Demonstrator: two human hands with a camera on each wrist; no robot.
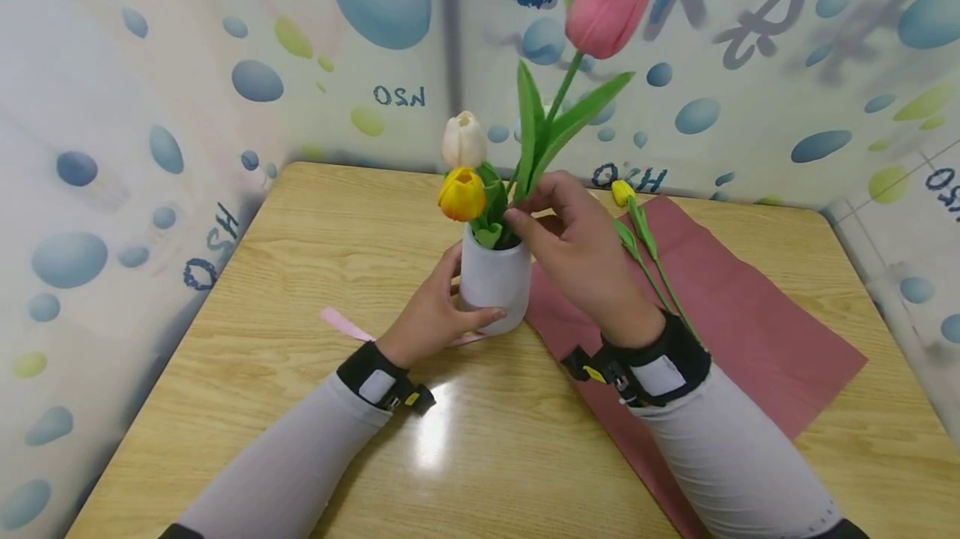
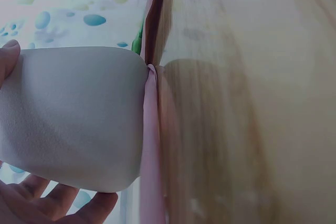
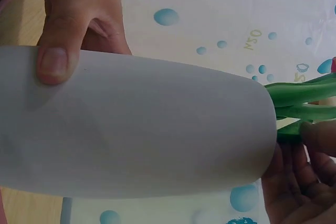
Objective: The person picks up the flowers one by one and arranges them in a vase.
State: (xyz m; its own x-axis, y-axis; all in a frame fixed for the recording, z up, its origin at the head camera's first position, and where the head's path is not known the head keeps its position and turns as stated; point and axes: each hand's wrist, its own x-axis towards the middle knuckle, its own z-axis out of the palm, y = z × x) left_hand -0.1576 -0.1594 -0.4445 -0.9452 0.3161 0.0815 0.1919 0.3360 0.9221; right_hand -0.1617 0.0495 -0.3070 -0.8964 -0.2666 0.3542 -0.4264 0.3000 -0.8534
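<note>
Nearest, the left hand (image 1: pixel 431 314) wraps the white vase (image 1: pixel 495 279) low on the desk (image 1: pixel 300 272), thumb in front. Just above the rim, the right hand (image 1: pixel 577 243) pinches the pink tulip (image 1: pixel 609 6) low on its stem, which rises near upright, leaning right

I see the head view evenly and brightly lit, with one white patch of glare on the wooden table (image 1: pixel 465 431) near its front edge, between the two sleeves. Shadows stay soft and short beneath the white vase (image 1: pixel 495 279). The wall print at the top right looks smeared, and the table's edges bow outward toward the corners. In my left wrist view the tabletop is badly blurred; in my right wrist view the vase (image 3: pixel 142 124) is soft but readable.
</note>
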